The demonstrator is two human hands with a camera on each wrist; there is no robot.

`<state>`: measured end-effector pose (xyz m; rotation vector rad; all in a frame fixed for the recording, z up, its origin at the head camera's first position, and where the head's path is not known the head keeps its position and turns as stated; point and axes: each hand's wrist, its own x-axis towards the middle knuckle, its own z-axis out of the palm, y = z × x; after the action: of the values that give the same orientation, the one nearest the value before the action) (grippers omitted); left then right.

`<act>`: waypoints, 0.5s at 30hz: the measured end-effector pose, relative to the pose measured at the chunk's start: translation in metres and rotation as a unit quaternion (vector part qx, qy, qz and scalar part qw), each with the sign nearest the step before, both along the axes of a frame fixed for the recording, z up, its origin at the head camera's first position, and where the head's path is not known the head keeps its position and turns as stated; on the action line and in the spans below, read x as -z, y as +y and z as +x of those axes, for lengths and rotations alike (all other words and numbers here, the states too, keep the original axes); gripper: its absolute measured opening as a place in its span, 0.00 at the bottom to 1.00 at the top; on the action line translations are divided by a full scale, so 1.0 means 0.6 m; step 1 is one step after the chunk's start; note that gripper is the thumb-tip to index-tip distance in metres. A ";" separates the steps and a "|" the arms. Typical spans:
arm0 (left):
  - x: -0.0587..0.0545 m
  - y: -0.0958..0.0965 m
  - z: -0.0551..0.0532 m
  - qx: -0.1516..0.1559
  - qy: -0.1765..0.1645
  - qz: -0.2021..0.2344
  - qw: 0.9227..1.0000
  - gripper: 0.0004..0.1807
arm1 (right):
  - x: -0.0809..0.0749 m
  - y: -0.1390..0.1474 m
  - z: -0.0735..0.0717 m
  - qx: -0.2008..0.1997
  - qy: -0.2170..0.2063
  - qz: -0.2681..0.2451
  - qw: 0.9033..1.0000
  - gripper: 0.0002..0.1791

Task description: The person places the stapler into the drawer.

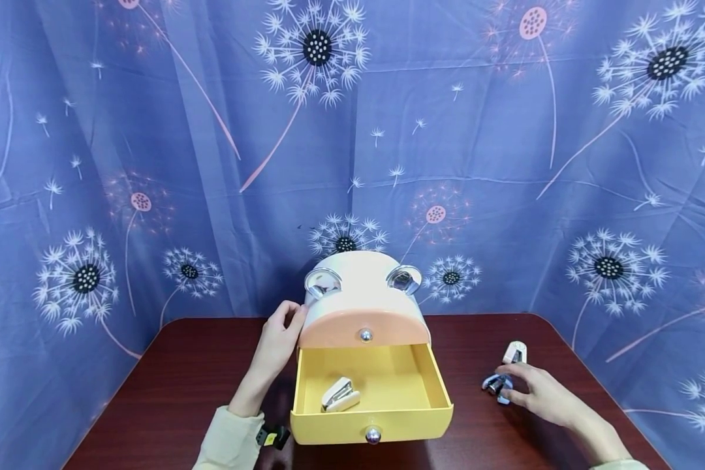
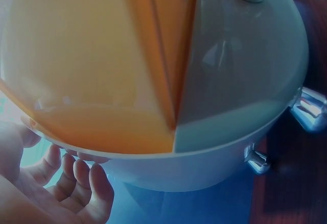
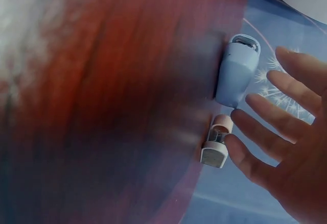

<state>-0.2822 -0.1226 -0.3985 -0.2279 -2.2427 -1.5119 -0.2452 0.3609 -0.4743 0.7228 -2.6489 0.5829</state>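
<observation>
A small white cabinet [image 1: 358,281] with a peach upper drawer [image 1: 335,328] stands on the table, its yellow lower drawer [image 1: 329,427] pulled out. Inside that drawer lies a white stapler [image 1: 341,395]. My left hand [image 1: 279,339] touches the cabinet's left side with relaxed, bent fingers; the left wrist view shows the fingers [image 2: 94,183] along its wall. On the right, my right hand [image 1: 540,391] hovers by a light blue stapler [image 3: 237,73], fingers spread and nothing held. Beside the blue one lies a pale pinkish-white stapler [image 1: 514,352].
The dark red-brown table [image 1: 211,378] extends on both sides of the cabinet. Blue curtain [image 1: 211,130] with dandelion print hangs behind and at the sides. Two shiny round eye-like pieces [image 1: 323,281] stick out on top of the cabinet.
</observation>
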 end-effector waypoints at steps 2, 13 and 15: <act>0.000 0.000 0.000 0.002 0.001 0.001 1.000 0.13 | 0.001 0.000 -0.001 0.004 -0.009 0.007 1.000 0.22; 0.001 0.000 0.000 0.004 0.001 0.003 1.000 0.13 | 0.006 0.002 -0.009 -0.006 -0.009 0.063 0.998 0.28; 0.000 0.000 0.000 0.005 0.001 0.004 1.000 0.13 | 0.008 0.003 -0.011 -0.004 -0.016 0.070 0.997 0.29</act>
<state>-0.2822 -0.1226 -0.3988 -0.2370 -2.2370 -1.5253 -0.2520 0.3625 -0.4788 0.7707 -2.7389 0.4162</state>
